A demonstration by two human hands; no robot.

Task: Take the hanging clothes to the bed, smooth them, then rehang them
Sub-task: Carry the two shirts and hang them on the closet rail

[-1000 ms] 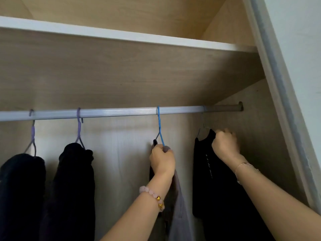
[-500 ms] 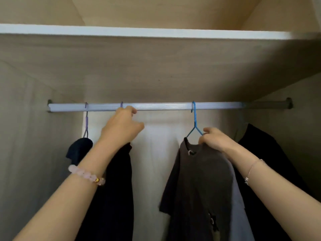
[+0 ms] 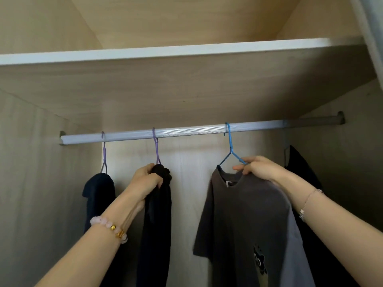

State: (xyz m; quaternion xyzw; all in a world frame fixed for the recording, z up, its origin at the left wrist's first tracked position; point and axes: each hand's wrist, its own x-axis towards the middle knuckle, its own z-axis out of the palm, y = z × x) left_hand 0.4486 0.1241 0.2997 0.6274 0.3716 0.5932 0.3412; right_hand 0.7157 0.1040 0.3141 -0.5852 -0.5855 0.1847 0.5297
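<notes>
Inside a wardrobe, a pale metal rail [image 3: 186, 132] carries several hangers. My left hand [image 3: 147, 183] grips the top of a black garment [image 3: 157, 214] hanging from a purple hanger [image 3: 156, 148]. My right hand [image 3: 259, 167] holds the shoulder of a blue hanger [image 3: 230, 146] that carries a grey T-shirt [image 3: 244, 224] with a small dark print low on its front. Both hangers are hooked on the rail. Another dark garment [image 3: 99, 195] hangs on a purple hanger at the far left, and a black one [image 3: 300, 168] hangs at the far right, partly behind my right forearm.
A wooden shelf with a white front edge [image 3: 186, 49] runs just above the rail. Wardrobe side walls stand close on the left [image 3: 31, 183] and right [image 3: 352, 162]. A door frame edge [image 3: 373, 38] shows at the top right.
My left hand dropped from the rail to grip the top of the black garment. My right hand stays at the blue hanger. The view drew back slightly.
</notes>
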